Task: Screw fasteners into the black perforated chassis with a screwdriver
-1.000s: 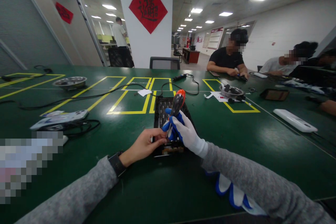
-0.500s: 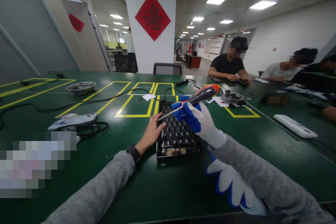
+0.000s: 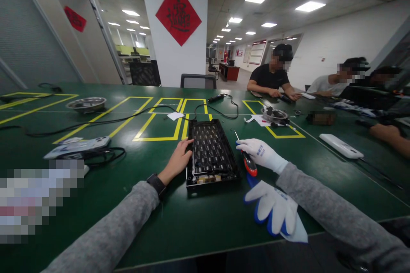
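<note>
A black keyboard frame (image 3: pixel 209 149) lies open on the green table in front of me. My bare left hand (image 3: pixel 177 160) rests flat against its left edge, fingers stretched out. My right hand (image 3: pixel 261 153), in a white glove, lies on the table to the right of the frame, over a screwdriver (image 3: pixel 247 160) with a red and black handle. The fingers curl loosely on the handle, and the shaft points away from me. A spare white and blue glove (image 3: pixel 277 209) lies near the table's front edge, under my right forearm.
A white device with a coiled black cable (image 3: pixel 78 147) sits at the left. Metal bowls (image 3: pixel 86 103) (image 3: pixel 274 114) stand farther back, and a black cable (image 3: pixel 105 119) runs across yellow floor-tape boxes. A white bar (image 3: pixel 341 146) lies at the right. Other people sit at the far right.
My right hand has brought the screwdriver down from above the frame and laid it on the table to the right. My left hand stays at the frame's left edge.
</note>
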`<state>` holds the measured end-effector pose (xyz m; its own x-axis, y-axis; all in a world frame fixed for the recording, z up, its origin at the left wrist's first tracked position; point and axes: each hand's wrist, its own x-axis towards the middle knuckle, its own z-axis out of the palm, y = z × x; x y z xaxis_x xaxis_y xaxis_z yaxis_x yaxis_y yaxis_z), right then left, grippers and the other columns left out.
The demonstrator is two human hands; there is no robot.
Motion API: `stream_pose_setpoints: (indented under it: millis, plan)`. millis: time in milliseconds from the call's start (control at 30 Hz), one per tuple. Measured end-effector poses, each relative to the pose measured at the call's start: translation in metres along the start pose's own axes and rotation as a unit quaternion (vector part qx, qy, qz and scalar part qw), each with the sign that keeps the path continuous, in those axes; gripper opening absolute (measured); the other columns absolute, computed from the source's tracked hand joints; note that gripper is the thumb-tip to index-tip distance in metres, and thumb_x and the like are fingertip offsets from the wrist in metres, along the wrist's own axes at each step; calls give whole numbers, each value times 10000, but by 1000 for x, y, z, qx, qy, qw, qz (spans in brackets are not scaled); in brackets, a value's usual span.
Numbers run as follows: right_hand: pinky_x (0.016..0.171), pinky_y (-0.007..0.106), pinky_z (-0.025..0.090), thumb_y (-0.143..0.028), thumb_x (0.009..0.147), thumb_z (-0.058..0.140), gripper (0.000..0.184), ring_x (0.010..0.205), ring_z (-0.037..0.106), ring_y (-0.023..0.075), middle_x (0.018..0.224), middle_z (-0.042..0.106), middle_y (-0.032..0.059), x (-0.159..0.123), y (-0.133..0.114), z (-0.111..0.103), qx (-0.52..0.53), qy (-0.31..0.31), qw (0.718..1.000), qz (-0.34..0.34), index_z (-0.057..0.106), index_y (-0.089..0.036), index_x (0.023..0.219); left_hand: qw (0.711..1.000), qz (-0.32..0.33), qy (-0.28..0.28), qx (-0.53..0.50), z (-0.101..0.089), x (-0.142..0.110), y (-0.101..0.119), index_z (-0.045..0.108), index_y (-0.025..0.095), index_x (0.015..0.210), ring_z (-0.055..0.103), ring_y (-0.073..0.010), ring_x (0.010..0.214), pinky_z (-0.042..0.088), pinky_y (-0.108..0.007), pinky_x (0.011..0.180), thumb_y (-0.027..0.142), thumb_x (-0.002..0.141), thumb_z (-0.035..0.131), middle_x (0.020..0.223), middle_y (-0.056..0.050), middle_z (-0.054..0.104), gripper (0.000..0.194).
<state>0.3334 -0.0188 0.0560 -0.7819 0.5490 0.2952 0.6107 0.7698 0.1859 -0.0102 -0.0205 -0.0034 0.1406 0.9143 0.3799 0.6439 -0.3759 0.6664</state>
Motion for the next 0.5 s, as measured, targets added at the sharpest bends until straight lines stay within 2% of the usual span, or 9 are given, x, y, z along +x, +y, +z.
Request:
stream_pose_setpoints:
  millis: [233,367,433,500]
  plan:
    - [943,380,429,-5,718,473,504,1139,526,227,1284,526,105,13,13,15,13,-58,997,40,552,-179,1184,1000,-2,-3,5,-1,-4,3,503,180,1201,336,-221,1281,234,-407,1105,306,854,434,1307,-90,419,376]
    - [951,348,427,33,750,404,638,1188,487,194,1403,391,90,20,14,14,35,-73,991,102,414,-239,1328,1000,1,2,-7,-1,-3,3,506,174,1188,352,-228,1262,239,-422,1097,320,861,442,1288,-100,428,364]
    - [957,366,418,49,751,392,666,1186,483,202,1396,393,101,27,10,6,25,-62,986,150,389,-247,1347,1000,-2,24,-13,-6,-3,13,525,170,1152,368,-235,1246,245,-431,1092,313,849,467,1273,-104,443,340]
    - [955,384,412,2,787,410,567,1160,492,219,1318,471,123,36,1,-5,29,-35,984,172,445,-214,1310,997,7,73,-22,-16,-7,35,560,173,1077,377,-253,1235,246,-448,1088,309,826,508,1261,-101,462,290]
